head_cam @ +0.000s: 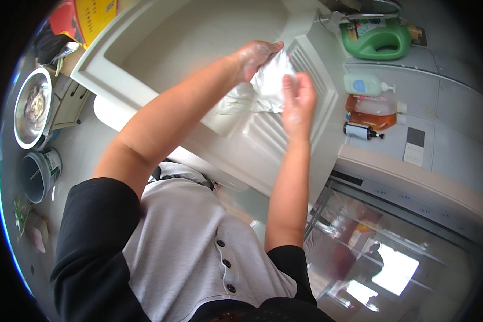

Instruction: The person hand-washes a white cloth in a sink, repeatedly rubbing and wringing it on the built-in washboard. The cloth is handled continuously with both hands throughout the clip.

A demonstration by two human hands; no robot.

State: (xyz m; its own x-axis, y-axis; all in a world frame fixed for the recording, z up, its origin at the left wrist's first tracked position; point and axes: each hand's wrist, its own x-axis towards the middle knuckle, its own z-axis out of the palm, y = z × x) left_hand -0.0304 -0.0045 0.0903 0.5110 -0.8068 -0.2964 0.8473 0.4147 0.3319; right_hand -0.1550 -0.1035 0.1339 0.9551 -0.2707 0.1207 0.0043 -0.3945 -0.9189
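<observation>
Wet white cloth (pixel 273 82) is bunched between my hands above the ribbed washboard (pixel 265 129) of a white laundry sink (pixel 225 149). My left hand (pixel 257 58), with suds on its back, grips the cloth's upper end. My right hand (pixel 298 100) has its fingers curled at the cloth's right edge, slightly blurred and also soapy. The lower part of the cloth (pixel 237 100) hangs down to the sink by the washboard. Left of the washboard lies the deep basin (pixel 209 32).
Along the right ledge are a green detergent jug (pixel 374 40), a pale pump bottle (pixel 364 84), amber bottles (pixel 372 120) and a dark pump bottle (pixel 360 131). A glass-fronted cabinet (pixel 370 241) stands lower right. Leftward are a steel bowl (pixel 34 108) with contents and a grey bucket (pixel 40 175).
</observation>
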